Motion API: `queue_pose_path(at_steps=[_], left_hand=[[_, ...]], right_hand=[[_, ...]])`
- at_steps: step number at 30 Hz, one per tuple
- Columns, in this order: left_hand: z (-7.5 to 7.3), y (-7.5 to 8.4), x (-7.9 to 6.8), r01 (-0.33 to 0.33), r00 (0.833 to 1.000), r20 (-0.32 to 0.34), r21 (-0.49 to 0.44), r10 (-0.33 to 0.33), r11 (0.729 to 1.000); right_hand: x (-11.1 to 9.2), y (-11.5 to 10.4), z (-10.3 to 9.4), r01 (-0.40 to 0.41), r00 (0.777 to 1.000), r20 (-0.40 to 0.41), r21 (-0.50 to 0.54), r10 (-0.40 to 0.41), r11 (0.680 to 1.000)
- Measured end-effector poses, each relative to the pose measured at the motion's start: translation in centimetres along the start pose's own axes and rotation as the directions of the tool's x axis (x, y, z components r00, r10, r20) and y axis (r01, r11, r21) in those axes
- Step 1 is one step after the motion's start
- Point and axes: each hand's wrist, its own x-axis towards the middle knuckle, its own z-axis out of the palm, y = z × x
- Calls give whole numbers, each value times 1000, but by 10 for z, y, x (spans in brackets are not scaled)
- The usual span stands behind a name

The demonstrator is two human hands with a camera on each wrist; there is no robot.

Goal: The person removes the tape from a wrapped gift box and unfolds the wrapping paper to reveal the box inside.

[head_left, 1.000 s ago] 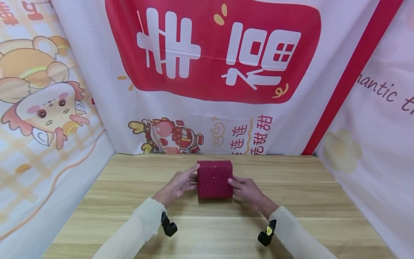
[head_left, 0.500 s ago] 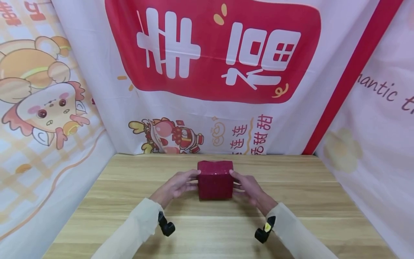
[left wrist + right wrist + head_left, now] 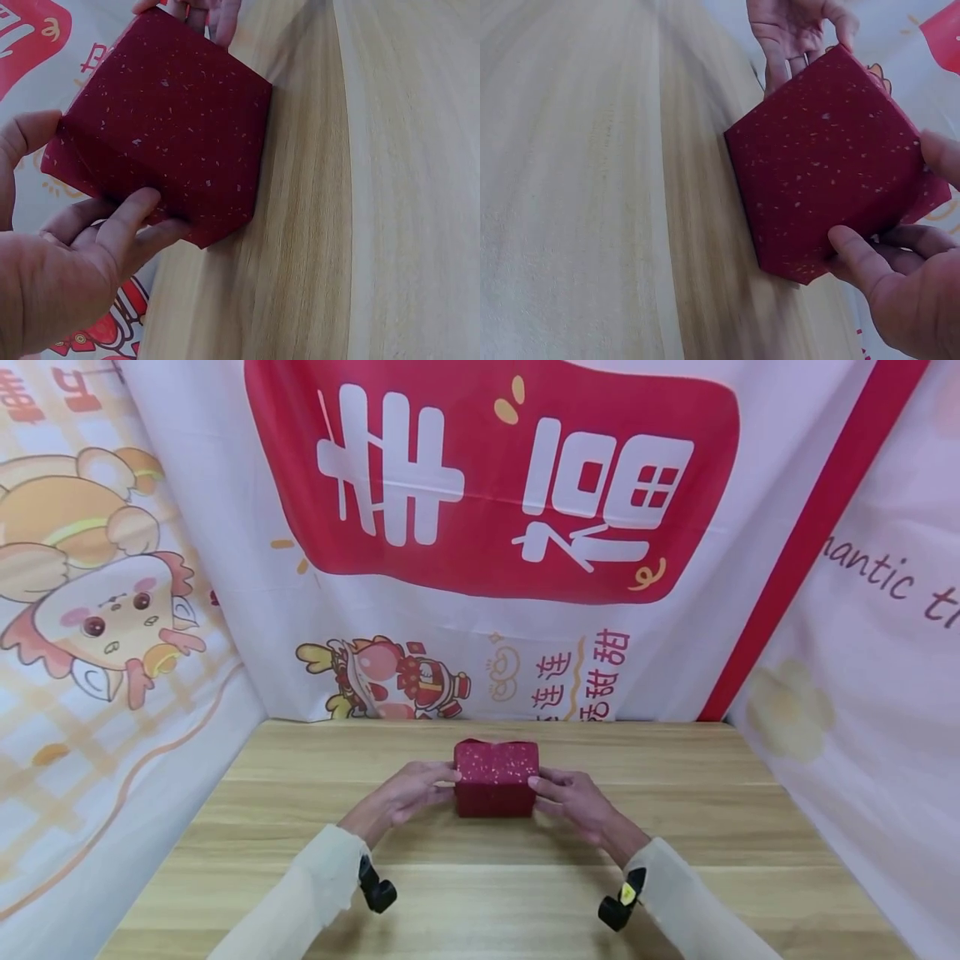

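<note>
A dark red box (image 3: 495,797) with pale flecks sits on the wooden tabletop, near its back edge. My left hand (image 3: 411,792) holds the box's left side, thumb at the upper front edge. On the opposite side, my right hand (image 3: 581,806) grips it with the thumb toward the front. In the left wrist view, the left thumb is at the top edge of the box (image 3: 172,112) and several fingers press its near end, where a folded flap sticks out. The right wrist view shows a similar hold, with fingertips against the near end of the box (image 3: 825,165).
The light wooden tabletop (image 3: 487,910) extends in front of the box. Behind it hangs a white cloth (image 3: 660,660) with red printing, and patterned cloths (image 3: 862,710) hang at both sides. A small black device (image 3: 618,906) is strapped at each wrist.
The box has turned between both hands: its flecked top now shows more and its front looks shorter. My left thumb has come down from the top corner. Both hands stay on the box.
</note>
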Motion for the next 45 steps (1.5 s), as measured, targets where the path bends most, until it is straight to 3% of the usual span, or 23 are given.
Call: queue_pose_path(at_steps=[13,22,45], left_hand=[[3,-6,-7,-35,999,-7,130,36,991],[7,-12,-13,-16,1000,-19,179,20,984],[3,-31,-19,-170,985,21,207,170,963]], right_hand=[[-4,-5,-4,-35,999,-7,-20,35,999],[-12,-1,-6,-16,999,26,-73,18,997],[-17,7,-3,65,998,15,-129,-63,990]])
